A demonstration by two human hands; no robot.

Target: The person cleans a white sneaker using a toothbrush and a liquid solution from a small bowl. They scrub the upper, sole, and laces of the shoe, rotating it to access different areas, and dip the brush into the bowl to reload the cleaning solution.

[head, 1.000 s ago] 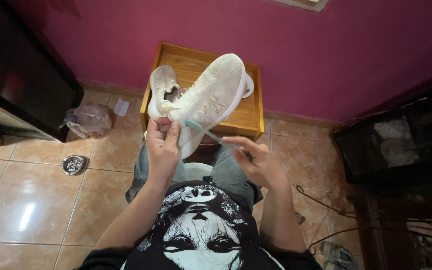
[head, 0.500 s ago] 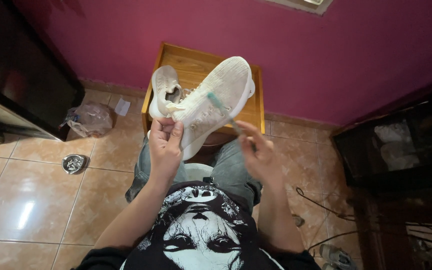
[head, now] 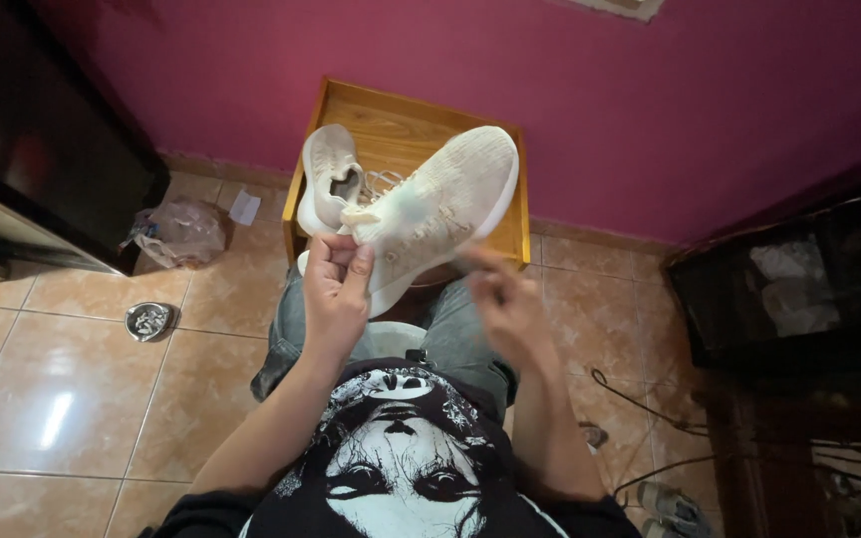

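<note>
Cream sneaker [head: 430,214] — pinched at its heel end by the left hand [head: 336,294], long axis running up and right away from that hand toward the toe. Right hand [head: 505,309] sits just below-right of it, motion-blurred — grip unclear. Second sneaker [head: 331,179] lies above the left hand on the wooden stool [head: 401,110].

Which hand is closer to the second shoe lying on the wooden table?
The left hand: it grips the raised sneaker just below the other shoe. The blurred right hand is farther off, to the side.
</note>
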